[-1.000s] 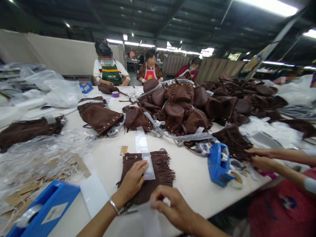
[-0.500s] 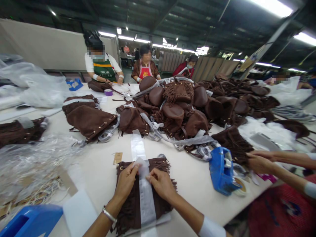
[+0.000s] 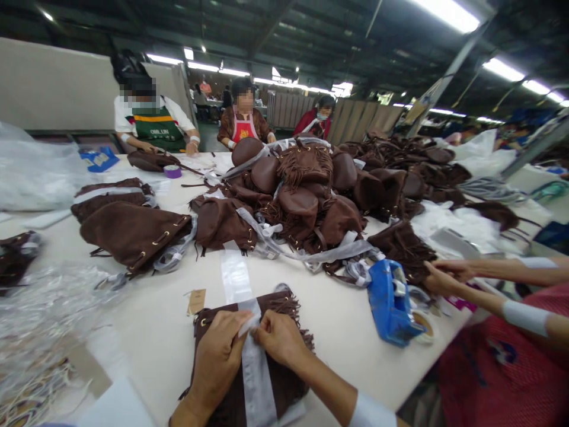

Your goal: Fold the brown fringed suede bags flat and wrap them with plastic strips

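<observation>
A dark brown fringed bag (image 3: 231, 394) lies flat on the table in front of me, with a translucent plastic strip (image 3: 258, 385) running lengthwise over it and past its top edge. My left hand (image 3: 222, 350) rests on the bag's upper left part, fingers closed on the strip. My right hand (image 3: 280, 338) pinches the strip just beside it, near the bag's top. The two hands almost touch. A small tan tag (image 3: 196, 302) lies by the bag's upper left corner.
Brown bags (image 3: 306, 201) are heaped across the table (image 3: 151, 320). A blue tape dispenser (image 3: 391, 302) stands right of my hands; a co-worker's hands (image 3: 444, 276) hold a fringed bag beyond it. Crumpled plastic (image 3: 53, 320) and strings lie left. People work across the table.
My right hand has moved left, closer to my left hand, along the strip. The view has shifted a little to the right, and the blue object at the lower left has nearly left it.
</observation>
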The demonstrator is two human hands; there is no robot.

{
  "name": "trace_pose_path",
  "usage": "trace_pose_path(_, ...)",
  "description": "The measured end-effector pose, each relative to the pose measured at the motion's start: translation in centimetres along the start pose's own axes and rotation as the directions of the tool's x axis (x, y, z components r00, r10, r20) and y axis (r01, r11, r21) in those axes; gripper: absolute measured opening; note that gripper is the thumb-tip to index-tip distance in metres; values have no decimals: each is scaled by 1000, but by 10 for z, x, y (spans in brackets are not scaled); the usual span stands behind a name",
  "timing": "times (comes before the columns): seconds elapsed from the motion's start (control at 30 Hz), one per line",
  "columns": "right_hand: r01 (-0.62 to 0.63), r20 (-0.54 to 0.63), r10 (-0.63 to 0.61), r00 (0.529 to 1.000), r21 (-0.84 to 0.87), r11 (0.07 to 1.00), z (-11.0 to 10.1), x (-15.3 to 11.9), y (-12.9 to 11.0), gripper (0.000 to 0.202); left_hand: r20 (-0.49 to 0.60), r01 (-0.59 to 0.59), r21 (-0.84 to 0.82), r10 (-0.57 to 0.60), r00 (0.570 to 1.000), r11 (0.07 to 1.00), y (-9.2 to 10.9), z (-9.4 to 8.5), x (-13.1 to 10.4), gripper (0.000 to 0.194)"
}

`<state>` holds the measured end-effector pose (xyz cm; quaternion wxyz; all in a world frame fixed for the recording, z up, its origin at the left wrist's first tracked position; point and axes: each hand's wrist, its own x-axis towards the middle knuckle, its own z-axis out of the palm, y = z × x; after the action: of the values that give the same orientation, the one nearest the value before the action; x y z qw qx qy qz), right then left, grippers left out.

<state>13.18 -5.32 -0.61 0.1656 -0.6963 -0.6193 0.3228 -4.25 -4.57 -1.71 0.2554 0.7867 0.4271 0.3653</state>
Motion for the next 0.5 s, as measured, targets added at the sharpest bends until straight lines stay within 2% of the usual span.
trace_pose_path(0.1,14,-39,-12,999,34,999,-1,2,1,13,21,-116,94,115,993,989,-2,5,-9,29)
trace_pose_path(0.17,-17,-33,20,999,83,996,-1,3,3,16,32,-172,155,169,985,973,-4,9,-15,29)
trace_pose_path(0.3,-106,71,92,993,229,968,2,9,9,11,44,-233,249,230,972,940,-7,15,-25,37)
trace_pose_path(0.5,-193,209,138,968,270,943,14,22,18,10,61,-265,306,259,964,914,-18,17,-35,31)
